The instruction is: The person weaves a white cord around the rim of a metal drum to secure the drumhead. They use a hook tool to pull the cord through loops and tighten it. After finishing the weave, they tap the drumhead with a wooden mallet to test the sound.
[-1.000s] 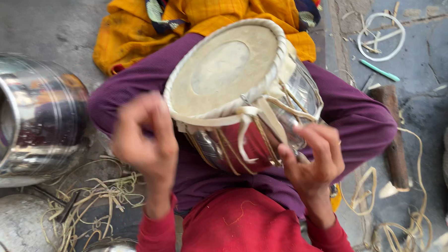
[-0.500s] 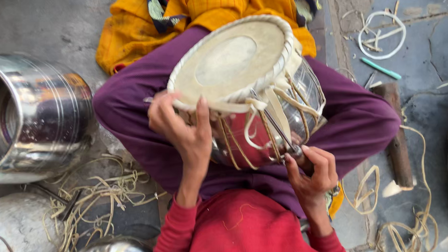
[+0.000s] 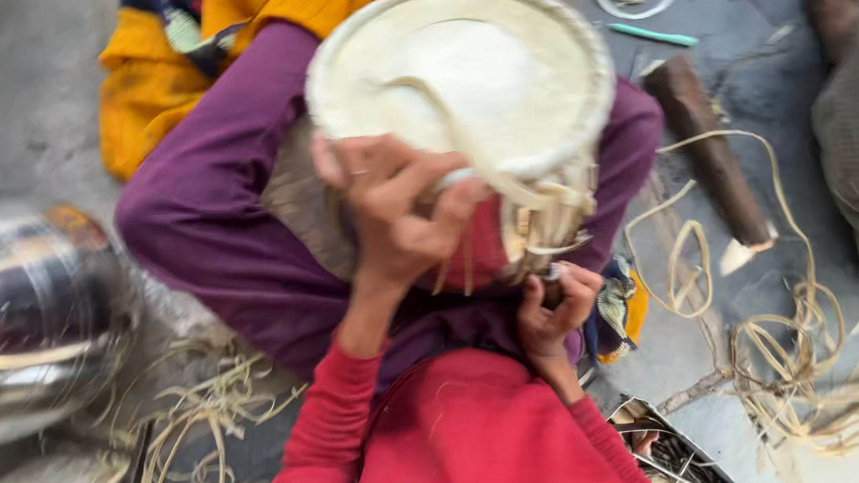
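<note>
Motion blur smears the steel vessel (image 3: 42,322) at left. The left hand (image 3: 395,209) covers part of the drum (image 3: 462,88) wall. What the right hand (image 3: 551,309) pinches is too small to tell. The frame's top edge crops the drumhead rim; the wooden mallet (image 3: 707,151) shows incompletely.

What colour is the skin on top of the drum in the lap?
Pale cream, almost off-white, on the round drum head; seen in the head view.

Grey concrete floor (image 3: 34,84), yellow cloth (image 3: 148,80), scattered pale strips (image 3: 776,353), daylight.
</note>
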